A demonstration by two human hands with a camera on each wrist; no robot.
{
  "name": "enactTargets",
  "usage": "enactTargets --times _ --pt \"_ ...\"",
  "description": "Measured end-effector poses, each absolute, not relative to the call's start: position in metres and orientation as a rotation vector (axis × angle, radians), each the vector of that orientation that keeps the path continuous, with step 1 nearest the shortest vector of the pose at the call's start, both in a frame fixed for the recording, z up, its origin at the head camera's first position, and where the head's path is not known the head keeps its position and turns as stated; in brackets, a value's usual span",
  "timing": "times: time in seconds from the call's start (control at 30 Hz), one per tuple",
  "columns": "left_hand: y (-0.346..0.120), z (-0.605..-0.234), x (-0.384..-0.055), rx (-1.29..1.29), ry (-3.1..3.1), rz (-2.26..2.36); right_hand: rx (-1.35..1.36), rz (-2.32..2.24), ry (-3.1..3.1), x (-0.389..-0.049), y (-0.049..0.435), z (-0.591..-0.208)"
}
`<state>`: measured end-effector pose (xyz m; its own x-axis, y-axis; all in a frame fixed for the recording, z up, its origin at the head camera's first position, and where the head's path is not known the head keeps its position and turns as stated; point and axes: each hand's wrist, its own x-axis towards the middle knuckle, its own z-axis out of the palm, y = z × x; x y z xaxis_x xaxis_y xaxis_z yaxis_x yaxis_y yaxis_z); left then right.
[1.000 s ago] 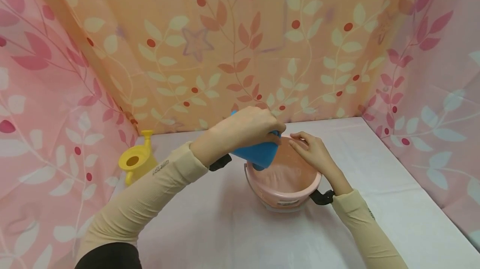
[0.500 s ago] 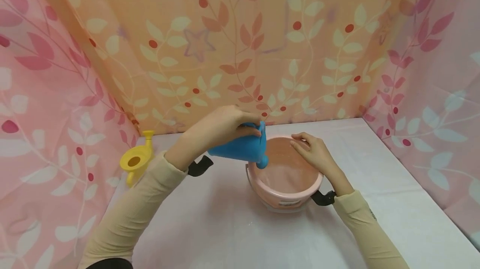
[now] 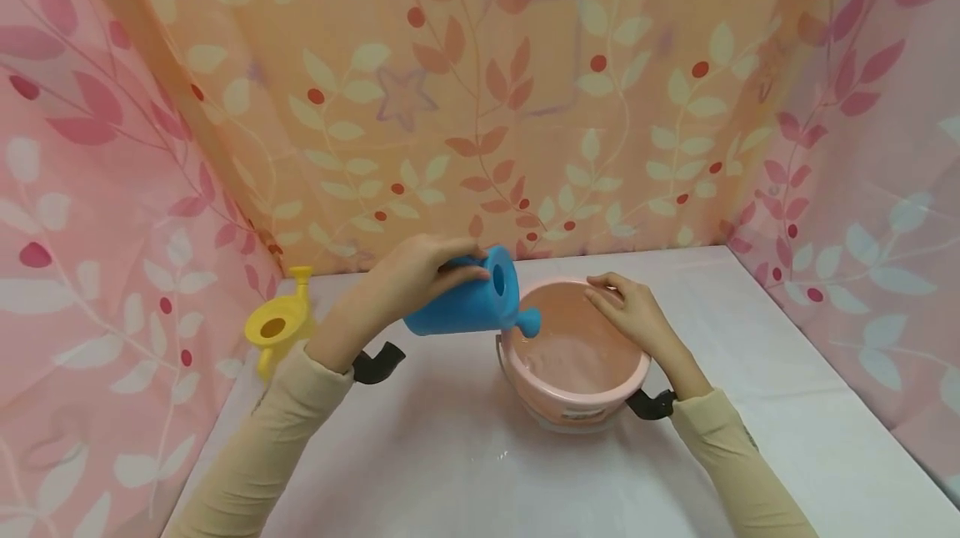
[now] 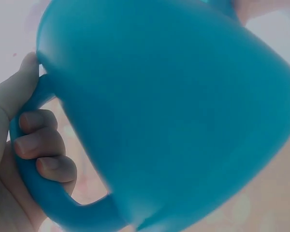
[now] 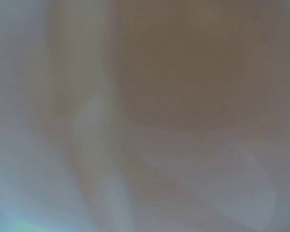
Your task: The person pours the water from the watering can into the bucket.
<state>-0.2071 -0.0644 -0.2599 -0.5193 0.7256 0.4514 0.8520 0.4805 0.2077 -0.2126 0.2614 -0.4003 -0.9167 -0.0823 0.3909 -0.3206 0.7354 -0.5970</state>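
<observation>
My left hand [image 3: 408,275] grips the blue watering can [image 3: 457,309], its fingers curled through the handle [image 4: 26,169] in the left wrist view. The can lies tilted in the air with its top opening turned to the right. Its round spout end is at the left rim of the pink bucket [image 3: 577,392], on the near side of the opening. My right hand [image 3: 630,313] holds the bucket's right rim, thumb and fingers on either side of it. Shiny reflections inside the bucket look like water. The right wrist view is too blurred to read.
A yellow watering can [image 3: 281,323] stands at the back left of the white-covered table [image 3: 420,455]. Small shiny drops [image 3: 501,456] lie in front of the bucket. Patterned curtains [image 3: 480,104] enclose the back and both sides.
My left hand has moved left and turned the blue watering can from a steep downward tilt to nearly level, bringing its opening into view. My right hand stays on the bucket's rim.
</observation>
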Motion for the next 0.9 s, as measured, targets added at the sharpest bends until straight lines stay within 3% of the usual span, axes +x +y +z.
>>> enactTargets --times 0.9 --pt "-0.107 -0.309 -0.197 -0.963 -2.527 -0.997 0.292 0.995 -2.59 -0.212 0.262 -0.402"
